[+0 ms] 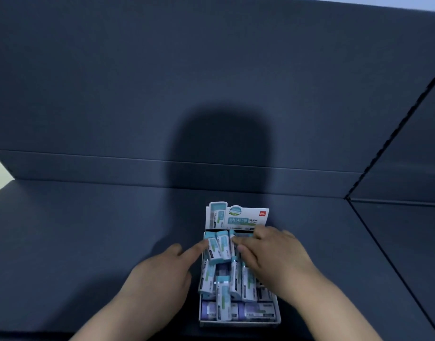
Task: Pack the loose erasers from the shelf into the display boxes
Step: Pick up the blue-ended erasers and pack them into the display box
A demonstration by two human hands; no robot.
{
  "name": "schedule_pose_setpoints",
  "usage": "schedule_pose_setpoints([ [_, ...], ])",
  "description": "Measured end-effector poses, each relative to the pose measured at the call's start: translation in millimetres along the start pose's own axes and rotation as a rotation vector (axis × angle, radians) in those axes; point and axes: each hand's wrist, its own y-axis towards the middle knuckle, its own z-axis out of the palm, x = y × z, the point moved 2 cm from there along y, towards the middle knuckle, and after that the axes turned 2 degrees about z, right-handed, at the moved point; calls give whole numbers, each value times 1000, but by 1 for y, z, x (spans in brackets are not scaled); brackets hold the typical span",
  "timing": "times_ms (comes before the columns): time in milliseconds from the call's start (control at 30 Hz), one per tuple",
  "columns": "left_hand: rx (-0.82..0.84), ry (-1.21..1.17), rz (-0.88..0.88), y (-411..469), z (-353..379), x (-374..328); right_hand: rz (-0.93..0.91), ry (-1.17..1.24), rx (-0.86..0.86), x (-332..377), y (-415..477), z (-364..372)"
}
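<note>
- The white cardboard display box (238,323) sits on the dark blue-grey shelf board (88,242) at 6 o'clock in the view. Its printed header card (238,217) stands upright at the box's 12 o'clock end, probably so the label faces a shopper.
- The erasers in teal-and-white paper sleeves are already in the box, none loose on the shelf that I can see. A row of them (222,244) stands side by side at the 12 o'clock end, just under the card.
- More teal-sleeved erasers (224,286) lie crooked and overlapping in the middle of the box (dropped in rather than lined up, by the look of it). Purple-sleeved erasers (209,308) lie flat along the 6 o'clock wall.
- The left hand (162,269) comes in from 7 o'clock, with its straight index fingertip (201,244) touching the leftmost eraser of the back row. It grasps nothing; the finger seems to act as a stop so the row cannot slide out at 9 o'clock.
- The right hand (273,252) reaches in from 5 o'clock, fingers lying across the row's 3 o'clock end, thumb just below. It is blurred, so I cannot tell whether it pinches an eraser or only presses.
- My judgement: the step is squaring the back row, and the jumbled middle erasers remain to be straightened.
</note>
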Motion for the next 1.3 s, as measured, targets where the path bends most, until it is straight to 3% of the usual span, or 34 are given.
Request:
schedule_pose_setpoints([
  [233,1,-22,-11,3,2,-1,-6,-46,13,6,6,8],
  [467,14,36,-19,3,2,-2,67,48,-49,-6,-3,7],
  [600,7,15,6,6,5,-3,-16,198,-113,2,2,3],
  [800,-8,-29,-1,7,6,1,-84,270,75,11,25,-6],
  [1033,-3,-22,-14,6,6,1,-37,61,126,19,40,-15],
  [1300,1,-10,-9,5,4,0,59,45,-164,-13,11,-33],
])
